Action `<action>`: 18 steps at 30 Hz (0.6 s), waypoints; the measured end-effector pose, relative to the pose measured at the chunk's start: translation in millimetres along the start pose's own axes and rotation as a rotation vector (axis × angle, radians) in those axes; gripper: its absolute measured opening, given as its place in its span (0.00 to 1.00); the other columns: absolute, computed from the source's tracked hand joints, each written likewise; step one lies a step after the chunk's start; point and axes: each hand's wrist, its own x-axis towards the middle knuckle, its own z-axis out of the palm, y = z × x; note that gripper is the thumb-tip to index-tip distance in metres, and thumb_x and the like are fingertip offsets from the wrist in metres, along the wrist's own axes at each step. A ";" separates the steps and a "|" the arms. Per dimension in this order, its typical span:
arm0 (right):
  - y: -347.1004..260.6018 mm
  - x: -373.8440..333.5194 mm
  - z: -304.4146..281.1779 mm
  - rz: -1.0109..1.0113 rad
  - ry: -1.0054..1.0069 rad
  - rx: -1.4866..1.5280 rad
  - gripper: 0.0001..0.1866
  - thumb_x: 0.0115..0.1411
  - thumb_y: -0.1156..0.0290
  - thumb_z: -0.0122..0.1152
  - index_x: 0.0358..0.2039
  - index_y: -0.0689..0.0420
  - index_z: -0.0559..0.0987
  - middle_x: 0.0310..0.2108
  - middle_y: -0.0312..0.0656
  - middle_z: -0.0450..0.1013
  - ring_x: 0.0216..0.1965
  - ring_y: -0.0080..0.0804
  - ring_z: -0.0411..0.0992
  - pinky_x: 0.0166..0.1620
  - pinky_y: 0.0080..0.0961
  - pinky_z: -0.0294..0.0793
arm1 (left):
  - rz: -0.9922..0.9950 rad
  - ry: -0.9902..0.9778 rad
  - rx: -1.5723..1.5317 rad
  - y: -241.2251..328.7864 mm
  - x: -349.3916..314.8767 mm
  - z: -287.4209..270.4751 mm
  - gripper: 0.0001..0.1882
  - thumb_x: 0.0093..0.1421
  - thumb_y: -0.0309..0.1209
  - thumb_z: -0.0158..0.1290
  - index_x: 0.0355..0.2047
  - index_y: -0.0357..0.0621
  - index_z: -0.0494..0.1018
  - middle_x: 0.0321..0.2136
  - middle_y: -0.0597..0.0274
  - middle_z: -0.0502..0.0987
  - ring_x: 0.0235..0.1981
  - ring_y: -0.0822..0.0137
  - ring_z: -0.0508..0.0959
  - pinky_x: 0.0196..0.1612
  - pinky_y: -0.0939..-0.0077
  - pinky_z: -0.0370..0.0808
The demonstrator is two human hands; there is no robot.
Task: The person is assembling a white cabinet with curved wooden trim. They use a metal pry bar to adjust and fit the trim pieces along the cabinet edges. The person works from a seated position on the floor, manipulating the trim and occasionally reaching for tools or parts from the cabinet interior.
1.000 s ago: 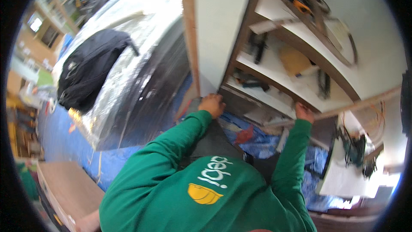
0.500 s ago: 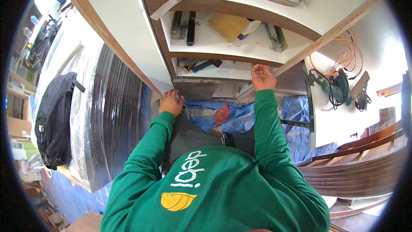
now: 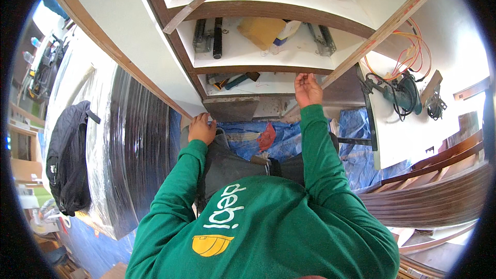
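My left hand (image 3: 202,128) lies palm down by the bottom corner of the white door panel (image 3: 124,31), just above my knee. Its fingers are spread, and nothing shows in them. With its palm turned up, my right hand (image 3: 308,90) is at the brown front edge of the lower shelf (image 3: 258,69), near the upright on the right. Its fingers are loosely curled and hold nothing that I can see; the tips reach the shelf edge, but contact is hard to tell. Beneath that shelf, a hammer-like tool (image 3: 242,80) lies in the bottom compartment.
A yellow-brown packet (image 3: 261,33) and metal drawer slides (image 3: 203,36) lie on the middle shelf. To the right, a green corded power tool (image 3: 400,95) rests on a white surface. A black backpack (image 3: 70,157) is on plastic-wrapped goods at left. Blue sheeting (image 3: 284,137) covers the floor.
The view has shifted, so the cabinet sits slightly further left. My right hand has come closer to the lower shelf's front edge. My left hand stays by the door panel's bottom corner.
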 end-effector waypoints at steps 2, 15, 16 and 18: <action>1.2 0.4 -1.9 0.004 -0.036 -0.020 0.03 0.59 0.77 0.62 0.33 0.60 0.76 0.33 0.42 0.73 0.38 0.36 0.71 0.46 0.33 0.76 | -0.002 -0.004 0.006 0.6 0.0 0.9 0.21 0.61 0.41 0.52 0.52 0.45 0.72 0.54 0.58 0.73 0.57 0.51 0.69 0.58 0.52 0.64; -2.1 9.4 1.9 0.182 -0.095 0.103 0.05 0.52 0.74 0.60 0.23 0.58 0.73 0.25 0.39 0.68 0.28 0.32 0.63 0.33 0.30 0.64 | 0.036 -0.020 0.094 -0.4 5.1 7.5 0.23 0.61 0.42 0.52 0.53 0.44 0.71 0.54 0.57 0.73 0.58 0.52 0.69 0.58 0.51 0.65; -1.6 10.6 2.4 0.192 -0.103 0.117 0.05 0.51 0.74 0.60 0.23 0.59 0.73 0.25 0.39 0.68 0.27 0.32 0.63 0.33 0.30 0.64 | 0.036 -0.023 0.108 0.8 5.8 7.7 0.23 0.61 0.42 0.52 0.53 0.43 0.71 0.54 0.57 0.73 0.58 0.52 0.69 0.58 0.51 0.64; -1.2 11.9 2.5 0.209 -0.115 0.148 0.05 0.50 0.74 0.59 0.22 0.59 0.73 0.24 0.40 0.68 0.27 0.32 0.63 0.32 0.30 0.64 | 0.027 -0.034 0.117 3.0 6.7 8.1 0.23 0.61 0.42 0.51 0.54 0.43 0.71 0.54 0.56 0.73 0.58 0.52 0.68 0.58 0.51 0.64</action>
